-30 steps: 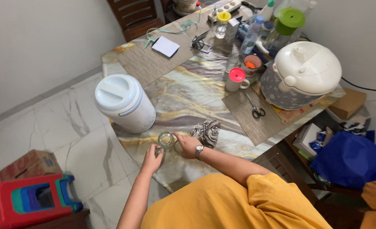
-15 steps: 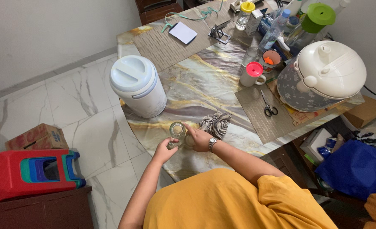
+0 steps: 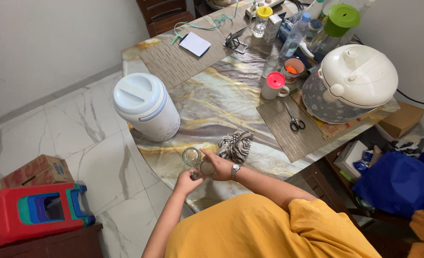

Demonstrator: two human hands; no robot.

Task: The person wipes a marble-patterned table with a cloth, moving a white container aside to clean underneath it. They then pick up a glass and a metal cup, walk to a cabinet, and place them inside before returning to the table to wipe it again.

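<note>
I found the left hand [image 3: 187, 181] and right hand [image 3: 215, 166] each clamped on the clear glass jar [image 3: 191, 156] at the counter's [image 3: 207, 102] near edge; I judged a slipped grip could drop it onto the floor [image 3: 78, 129].

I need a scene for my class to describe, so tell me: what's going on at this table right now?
A person in a yellow shirt leans over a marble-patterned table. Both hands are on a small clear glass jar near the table's edge: the left hand below it, the right hand, with a wristwatch, beside it. A striped cloth lies just right of them; a white water jug stands to the left.
</note>
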